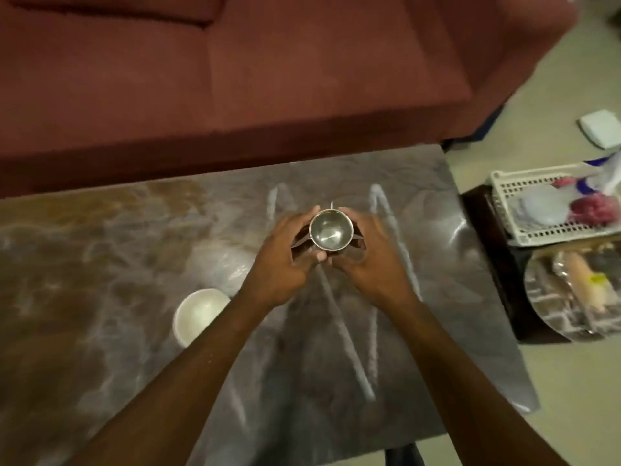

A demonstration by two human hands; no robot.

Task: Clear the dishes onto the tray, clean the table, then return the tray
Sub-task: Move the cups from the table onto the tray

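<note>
A small steel cup (330, 232) is held upright above the marble table (100, 247), its open mouth facing me. My left hand (285, 260) wraps its left side and my right hand (366, 260) wraps its right side, thumbs meeting below the rim. Something dark and thin sits under the cup between my fingers; I cannot tell what it is. A white bowl (198, 314) stands on the table to the lower left of my left hand. A round metal tray (544, 297) lies on a dark side stand at the right.
A maroon sofa (235, 79) runs along the table's far edge. A white plastic basket (524, 210) with cloths and bottles sits on the side stand (484, 237), behind the tray. A white pad (601, 127) lies on the floor. White streaks mark the tabletop.
</note>
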